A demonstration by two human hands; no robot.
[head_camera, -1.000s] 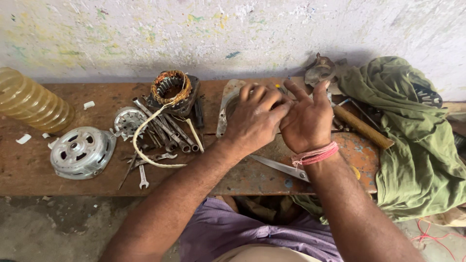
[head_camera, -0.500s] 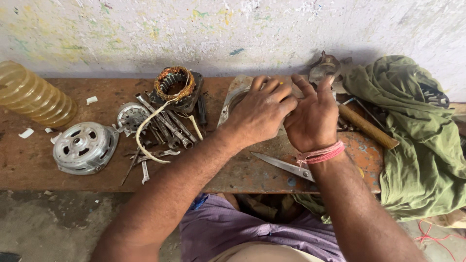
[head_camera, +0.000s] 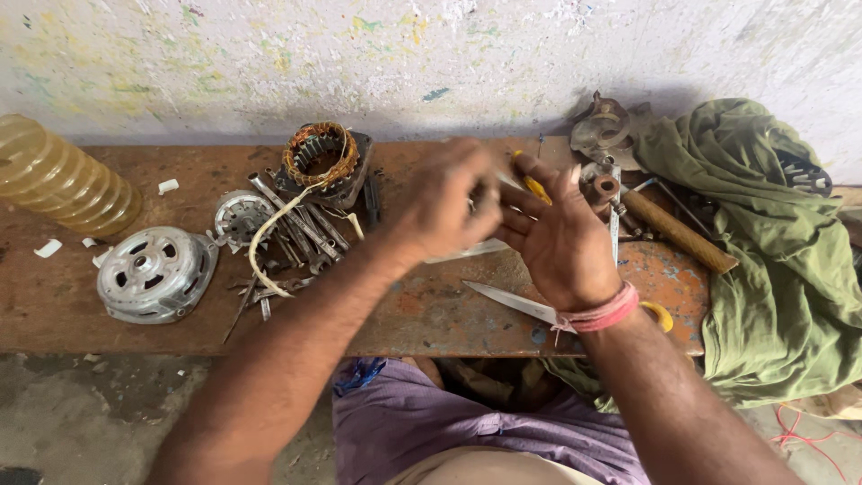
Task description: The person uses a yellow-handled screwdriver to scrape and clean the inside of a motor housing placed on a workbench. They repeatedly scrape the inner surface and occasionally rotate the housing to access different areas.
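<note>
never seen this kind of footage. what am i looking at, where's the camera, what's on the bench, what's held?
No machine here: a person works with two bare hands. The camera sits on their head and looks down over their arms.

The left hand and right hand meet above a wooden bench. Something small and yellow shows between the fingers; motion blur hides what it is and which hand grips it.

On the bench: a round metal motor cover, a copper-wound coil, a pile of spanners, scissors, a wooden-handled tool, a green cloth and a yellowish ribbed plastic bottle.
</note>
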